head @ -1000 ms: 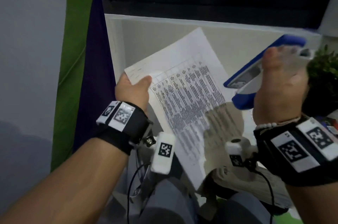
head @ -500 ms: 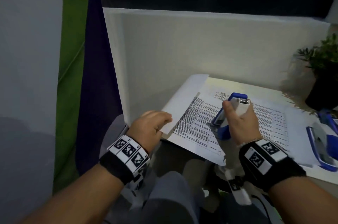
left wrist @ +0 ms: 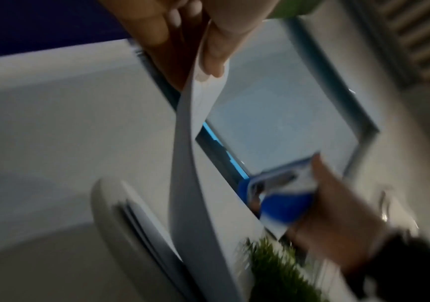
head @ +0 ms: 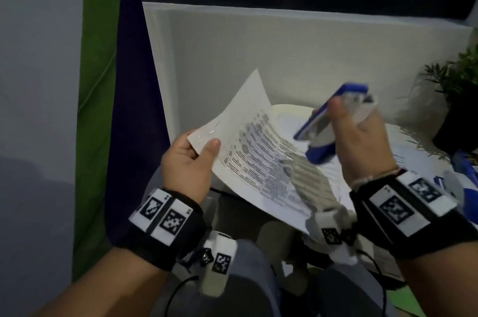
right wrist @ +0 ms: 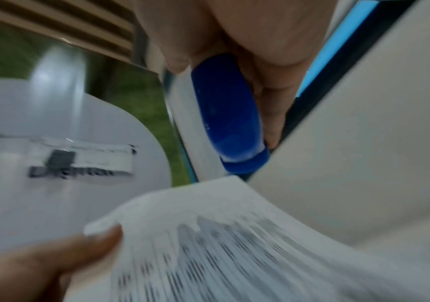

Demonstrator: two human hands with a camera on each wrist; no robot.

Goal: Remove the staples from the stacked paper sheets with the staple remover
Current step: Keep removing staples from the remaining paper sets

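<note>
My left hand [head: 204, 148] pinches the near left corner of the stapled paper sheets [head: 258, 161], thumb on top, and holds them tilted above the table. Small staples [head: 210, 132] glint near that corner. The left wrist view shows the fingers [left wrist: 208, 51] clamped on the curling sheet [left wrist: 188, 163]. To the right of the sheets, my right hand [head: 346, 120] grips the blue and white staple remover [head: 333, 120], raised and apart from the paper. In the right wrist view the blue staple remover [right wrist: 229, 114] hangs above the blurred printed page [right wrist: 234, 245].
The white round table [head: 287, 109] carries more printed sheets under the lifted stack. A potted plant [head: 455, 88] stands at the far right, with another blue tool [head: 463, 161] in front of it. A white partition wall rises behind the table.
Half a second ago the sheets lay on the table with the staple remover pressed on them. Now my left hand has lifted the sheets and my right hand has raised the remover.
</note>
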